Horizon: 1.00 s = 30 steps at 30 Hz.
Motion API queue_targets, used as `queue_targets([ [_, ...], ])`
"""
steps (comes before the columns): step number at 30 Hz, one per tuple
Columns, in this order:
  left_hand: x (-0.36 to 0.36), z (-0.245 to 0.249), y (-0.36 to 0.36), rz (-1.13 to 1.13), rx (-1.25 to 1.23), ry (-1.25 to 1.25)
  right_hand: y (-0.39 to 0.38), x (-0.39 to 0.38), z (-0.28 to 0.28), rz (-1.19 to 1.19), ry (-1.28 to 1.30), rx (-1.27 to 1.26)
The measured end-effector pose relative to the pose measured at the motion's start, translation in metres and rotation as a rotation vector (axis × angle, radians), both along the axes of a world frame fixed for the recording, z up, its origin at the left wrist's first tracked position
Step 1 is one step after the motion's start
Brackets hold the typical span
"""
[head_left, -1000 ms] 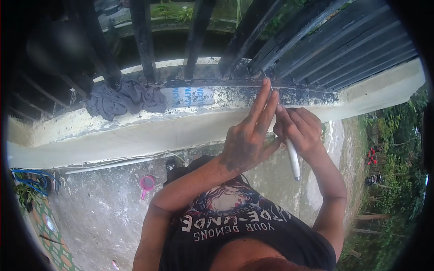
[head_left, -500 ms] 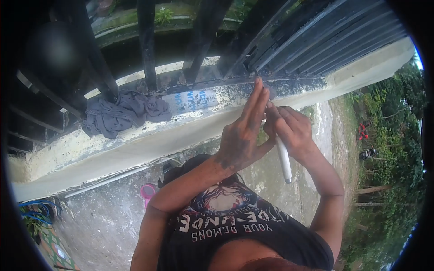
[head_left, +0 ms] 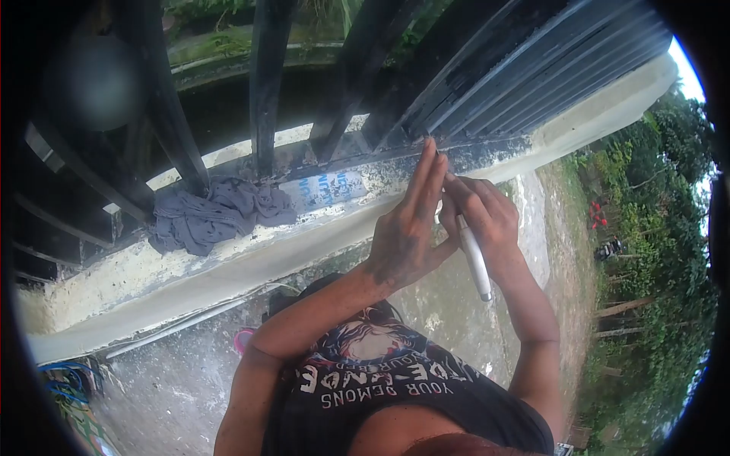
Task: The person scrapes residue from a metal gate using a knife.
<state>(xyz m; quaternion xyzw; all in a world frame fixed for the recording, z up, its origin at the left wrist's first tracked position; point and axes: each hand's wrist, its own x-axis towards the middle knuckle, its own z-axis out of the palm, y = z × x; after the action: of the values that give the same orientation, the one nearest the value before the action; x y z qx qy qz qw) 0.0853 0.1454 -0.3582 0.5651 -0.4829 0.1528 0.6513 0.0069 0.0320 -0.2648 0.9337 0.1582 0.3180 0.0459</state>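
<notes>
My right hand (head_left: 483,224) is closed round a white-handled tool (head_left: 474,262); its handle points down out of the palm, and its tip is hidden near my fingers. Beside it, my left hand (head_left: 407,228) has its index and middle fingers stretched out towards the foot of the dark metal bars (head_left: 433,114). The fingertips of both hands are close together at the ledge (head_left: 251,254). Dark smudges mark the back of my left hand. Further left on the ledge lie a crumpled grey cloth (head_left: 220,216) and a clear sleeve with blue lettering (head_left: 323,190).
The fence of dark bars (head_left: 262,91) rises from the pale ledge. Below lies a concrete floor (head_left: 175,387), with a pink object (head_left: 243,340) and blue tubing (head_left: 68,380) at the lower left. Trees (head_left: 654,281) and red flowers (head_left: 598,215) stand on the right.
The view has shifted a little, so the cloth and ledge appear slightly lower. A dark grey piece seen by my fingertips before no longer shows clearly. Both hands keep nearly the same pose.
</notes>
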Motion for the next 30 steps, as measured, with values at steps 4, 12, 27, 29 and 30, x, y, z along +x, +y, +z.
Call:
queue_targets([
  [4,0.005,0.008,-0.002,0.021,-0.005,-0.022,0.012,0.004,0.009,-0.145,-0.075,0.062],
  [12,0.005,0.013,0.008,-0.012,0.023,0.008,0.021,0.004,0.010,-0.178,-0.029,0.105],
  [27,0.014,0.019,0.025,-0.099,0.059,0.040,0.040,0.014,0.009,-0.223,0.015,0.132],
  [29,0.017,0.024,0.024,-0.134,0.053,0.033,0.037,0.014,0.012,-0.194,-0.097,0.121],
  [30,0.016,0.019,0.023,-0.150,0.092,0.059,0.034,0.014,0.010,-0.188,-0.101,0.137],
])
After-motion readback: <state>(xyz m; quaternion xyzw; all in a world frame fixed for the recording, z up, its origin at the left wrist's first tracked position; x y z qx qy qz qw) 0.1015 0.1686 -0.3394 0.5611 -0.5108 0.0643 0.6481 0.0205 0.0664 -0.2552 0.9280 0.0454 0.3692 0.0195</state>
